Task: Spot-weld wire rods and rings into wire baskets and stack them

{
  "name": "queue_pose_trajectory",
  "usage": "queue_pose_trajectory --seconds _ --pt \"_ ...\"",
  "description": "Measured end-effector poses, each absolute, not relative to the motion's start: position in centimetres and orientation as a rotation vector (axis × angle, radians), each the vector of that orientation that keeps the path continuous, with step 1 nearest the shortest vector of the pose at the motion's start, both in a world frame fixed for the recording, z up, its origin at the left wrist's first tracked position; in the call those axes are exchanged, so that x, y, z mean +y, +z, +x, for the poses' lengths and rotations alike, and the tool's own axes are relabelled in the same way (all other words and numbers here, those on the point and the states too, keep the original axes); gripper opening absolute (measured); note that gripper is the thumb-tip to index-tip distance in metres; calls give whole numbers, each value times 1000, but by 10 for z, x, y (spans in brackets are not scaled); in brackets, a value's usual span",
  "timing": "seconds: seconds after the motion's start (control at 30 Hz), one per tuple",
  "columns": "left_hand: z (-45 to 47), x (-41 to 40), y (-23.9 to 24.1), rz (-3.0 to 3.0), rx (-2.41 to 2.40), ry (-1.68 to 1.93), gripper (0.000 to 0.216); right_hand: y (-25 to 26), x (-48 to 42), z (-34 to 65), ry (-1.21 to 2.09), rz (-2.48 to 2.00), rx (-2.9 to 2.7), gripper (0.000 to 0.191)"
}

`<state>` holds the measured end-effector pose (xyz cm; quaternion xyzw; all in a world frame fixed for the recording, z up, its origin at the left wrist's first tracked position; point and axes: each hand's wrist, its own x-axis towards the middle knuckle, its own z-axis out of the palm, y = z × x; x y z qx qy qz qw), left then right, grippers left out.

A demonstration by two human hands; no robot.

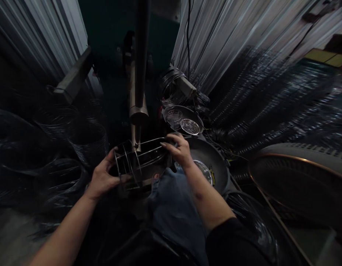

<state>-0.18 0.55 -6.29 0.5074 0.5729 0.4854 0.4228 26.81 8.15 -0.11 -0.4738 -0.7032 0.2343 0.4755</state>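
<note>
A wire frame (136, 162) of thin metal rods is held between my two hands over my lap. My left hand (103, 177) grips its left end, thumb below and fingers above. At the far right end of the frame, the fingers of my right hand (178, 149) are closed round the wire; some fingertips are hidden. A vertical metal rod with a thick cylindrical end (139, 115) comes down just beyond the frame. Under it, a narrow metal tip (136, 142) stands close to the frame's wires; whether they touch I cannot tell.
Right of my knee, a grey pan (222, 162) holds a shiny dish (204, 170) and a small yellow item (212, 175). Behind it, another pan (197, 112) holds wire pieces and a round dish (190, 126). A large fan (295, 166) stands right. Stacked wire goods (88, 142) stand left.
</note>
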Motion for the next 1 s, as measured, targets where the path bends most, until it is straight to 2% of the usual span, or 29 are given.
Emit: queue_pose_trajectory --seconds 0.13,0.27,0.37,0.43,0.57,0.7,0.77,0.93,1.0 --pt "0 -50 -72 1025 1613 970 107 -31 2 266 972 -1095 -1920 26" --pt "2 -69 -83 662 1638 917 91 -65 -59 232 1246 -1163 -1912 43" --pt "-4 -66 -88 553 1520 905 78 -76 -68 201 1691 -1060 -1652 33" --pt "-14 -67 -88 629 1525 849 77 -72 -57 189 1831 -1054 -1355 27" --pt "-33 -83 -88 1392 1688 787 76 -46 -21 186 2015 -1175 -909 15" --pt "-33 -92 -100 2158 1403 722 85 -27 -6 181 2122 -1277 -823 12" --pt "-27 -88 -108 2279 1337 765 87 -23 -7 172 2153 -1292 -839 14" --pt "-14 -81 -109 2168 1319 1008 71 -16 -2 158 2142 -1274 -912 20" --pt "-11 -85 -103 2043 1407 1094 75 -13 5 161 2135 -1274 -954 20"
